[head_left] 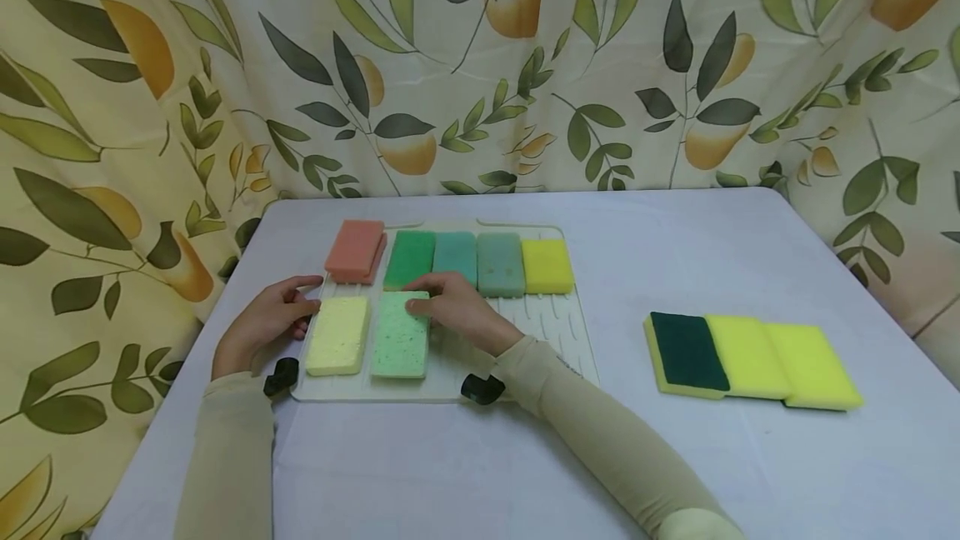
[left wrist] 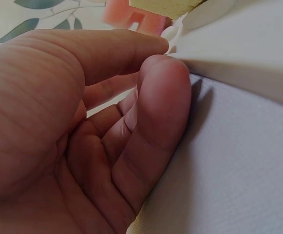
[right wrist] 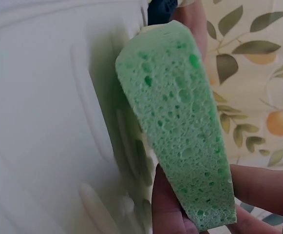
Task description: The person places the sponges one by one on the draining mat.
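Note:
My right hand (head_left: 461,307) pinches the top end of a light green, pitted sponge (head_left: 400,336), thumb on its upper face. In the right wrist view the sponge (right wrist: 175,117) stands tilted over the ridged white tray (right wrist: 29,122). At the tray's left edge, my left hand (head_left: 270,315) has its thumb and a finger closed at the rim, as the left wrist view shows with the hand (left wrist: 107,112) large in front. A pale yellow sponge (head_left: 337,336) lies on the tray between the two hands.
Along the tray's back lie stacked pink sponges (head_left: 355,250), a green sponge (head_left: 408,258), a teal one (head_left: 454,255), a grey-green one (head_left: 500,265) and a yellow one (head_left: 547,265). To the right, overlapping yellow sponges (head_left: 810,361) rest beside one with a dark green face (head_left: 688,350).

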`<state>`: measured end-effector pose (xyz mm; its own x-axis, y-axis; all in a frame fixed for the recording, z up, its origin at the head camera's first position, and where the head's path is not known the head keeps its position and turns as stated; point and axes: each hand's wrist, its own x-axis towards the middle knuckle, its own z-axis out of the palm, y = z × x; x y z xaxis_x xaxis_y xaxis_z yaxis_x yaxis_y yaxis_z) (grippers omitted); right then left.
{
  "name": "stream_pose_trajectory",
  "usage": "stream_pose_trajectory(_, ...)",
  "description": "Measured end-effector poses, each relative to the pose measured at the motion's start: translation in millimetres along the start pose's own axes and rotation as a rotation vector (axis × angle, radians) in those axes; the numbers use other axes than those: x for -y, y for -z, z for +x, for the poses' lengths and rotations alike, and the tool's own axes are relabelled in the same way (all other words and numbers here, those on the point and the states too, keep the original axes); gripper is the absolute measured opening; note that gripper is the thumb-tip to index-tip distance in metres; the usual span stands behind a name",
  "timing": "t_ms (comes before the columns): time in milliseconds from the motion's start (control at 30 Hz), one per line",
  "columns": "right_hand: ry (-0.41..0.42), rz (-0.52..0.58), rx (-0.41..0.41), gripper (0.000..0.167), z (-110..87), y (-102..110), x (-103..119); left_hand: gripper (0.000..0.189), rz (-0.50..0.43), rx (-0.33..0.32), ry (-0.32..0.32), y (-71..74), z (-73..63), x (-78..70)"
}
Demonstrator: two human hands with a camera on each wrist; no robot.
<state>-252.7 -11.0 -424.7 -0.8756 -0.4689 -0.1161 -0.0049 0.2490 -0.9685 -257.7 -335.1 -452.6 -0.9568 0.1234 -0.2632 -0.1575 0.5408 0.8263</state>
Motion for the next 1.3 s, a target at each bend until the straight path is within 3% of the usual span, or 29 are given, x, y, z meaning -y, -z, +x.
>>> stream_pose_trajectory(400, -0.006, -0.065, -0.011, 0.033, 3.0, -13, -1, 0.058, -0.009, 0.001, 0.004, -1.4, -1.8, -1.3)
stream_pose_trajectory(800, 0.072, -0.194, -0.065, 0.033, 0.9, -14, 2, 0.059, -0.024, -0.008, 0.014, -0.5, -1.0, -4.5)
stream_pose_trajectory(1300, 0.069, -0.212, -0.090, 0.034, -5.4, -12, 2, 0.060, 0.001, -0.001, 0.025, -0.5, -4.2, -6.7)
